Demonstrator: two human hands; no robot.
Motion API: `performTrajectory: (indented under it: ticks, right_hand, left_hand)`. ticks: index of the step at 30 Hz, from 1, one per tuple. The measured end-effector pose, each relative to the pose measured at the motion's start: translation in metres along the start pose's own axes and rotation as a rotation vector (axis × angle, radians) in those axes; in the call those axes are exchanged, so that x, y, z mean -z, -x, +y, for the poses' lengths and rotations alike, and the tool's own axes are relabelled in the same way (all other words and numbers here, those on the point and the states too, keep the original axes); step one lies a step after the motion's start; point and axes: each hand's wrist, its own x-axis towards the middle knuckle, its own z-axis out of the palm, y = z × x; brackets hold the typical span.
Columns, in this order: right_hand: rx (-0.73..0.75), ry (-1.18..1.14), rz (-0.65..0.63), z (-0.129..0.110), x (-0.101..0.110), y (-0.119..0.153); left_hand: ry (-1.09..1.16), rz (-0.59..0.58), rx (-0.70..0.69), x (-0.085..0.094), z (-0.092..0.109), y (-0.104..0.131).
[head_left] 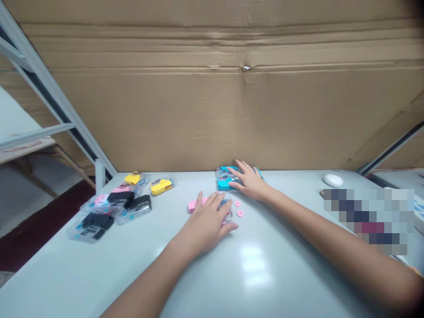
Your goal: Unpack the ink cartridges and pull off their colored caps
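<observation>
My left hand [207, 221] lies over a pink and clear plastic case [197, 204], its fingers spread and covering most of it. Two small pink rings [238, 208] rest on the table just right of those fingers. Farther back, my right hand [251, 181] reaches across blue and clear plastic cases [225, 182] near the cardboard, with fingers apart and touching or just above them. How many blue cases there are is partly hidden by that hand.
On the left lie a yellow case [161, 186], another yellow one [133, 178] and a pile of black and pink cases [121, 198]. A white rounded object [333, 180] sits at right, behind a pixelated item [367, 223]. Cardboard [198, 110] walls off the table's back.
</observation>
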Motion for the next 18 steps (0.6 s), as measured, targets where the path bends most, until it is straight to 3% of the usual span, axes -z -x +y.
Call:
performTrajectory:
  ticks: [5,13,18]
  right_hand:
    - [-0.018,-0.022,-0.118,0.005,0.000,-0.004]
    - [-0.142,0.005,-0.024,0.025,0.003,0.038]
    - [-0.199,0.038,-0.036,0.028,0.008,0.067]
  left_hand:
    - [0.011,-0.054,0.008,-0.005,-0.002,-0.001]
    - [0.003,-0.135,0.072,-0.002,0.000,-0.003]
    - [0.051,-0.142,0.066,0.000,-0.004,-0.005]
